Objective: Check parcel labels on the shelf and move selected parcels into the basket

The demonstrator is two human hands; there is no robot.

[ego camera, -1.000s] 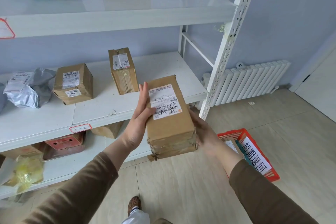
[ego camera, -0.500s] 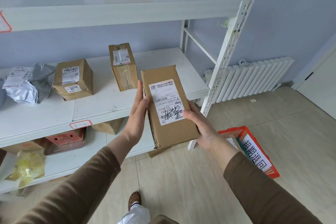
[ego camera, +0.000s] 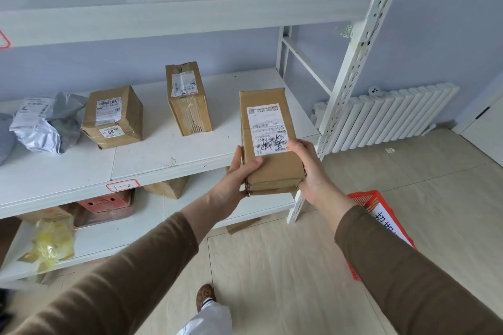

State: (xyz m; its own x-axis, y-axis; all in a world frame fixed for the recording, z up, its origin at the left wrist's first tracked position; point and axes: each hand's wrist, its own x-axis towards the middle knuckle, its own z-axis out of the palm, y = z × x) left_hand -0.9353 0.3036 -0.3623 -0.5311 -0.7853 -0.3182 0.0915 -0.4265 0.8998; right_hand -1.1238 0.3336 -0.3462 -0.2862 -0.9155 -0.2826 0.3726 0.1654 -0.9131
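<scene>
I hold a long brown cardboard parcel (ego camera: 272, 168) in front of the middle shelf (ego camera: 168, 163), its white label facing up with black scribble on it. My left hand (ego camera: 234, 182) grips its left near corner, thumb on top. My right hand (ego camera: 310, 171) grips the right side, thumb on the label's edge. The red basket (ego camera: 364, 198) stands on the floor at the right, mostly hidden behind my right sleeve, with a white sign in it.
On the middle shelf stand an upright brown box (ego camera: 187, 98), a squat brown box (ego camera: 113, 117) and a grey plastic mailer (ego camera: 46, 122). A white upright post (ego camera: 351, 62) rises at right. A radiator (ego camera: 389, 117) lines the wall. Boxes and a yellow bag (ego camera: 51, 247) fill the lower shelf.
The parcel has moved forward toward the shelf edge and turned so its label lies flatter. My right thumb came round onto the label; my left thumb now lies on top.
</scene>
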